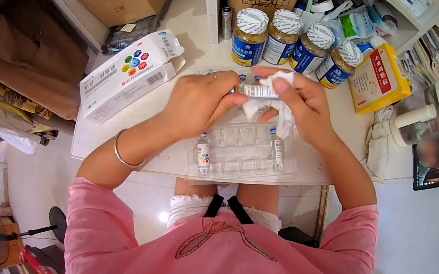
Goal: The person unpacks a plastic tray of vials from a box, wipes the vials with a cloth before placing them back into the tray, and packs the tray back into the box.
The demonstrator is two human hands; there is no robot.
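Note:
My left hand (196,102) is closed, pinching the blue-capped end of a small labelled glass vial (260,91) held sideways over the table. My right hand (308,102) grips a crumpled white tissue (285,119) against the vial's other end. Below them lies a clear plastic tray (234,153) with moulded slots. One vial (202,156) with a blue cap rests at its left side, another vial (277,152) at its right. Blue caps of further vials show just behind my hands, which partly hide them.
A white printed carton (128,77) with an open flap lies left on the table (170,155). Several lidded jars (248,38) stand at the back, beside a yellow box (378,79). A phone (430,164) and a white cylinder (415,117) are at the right.

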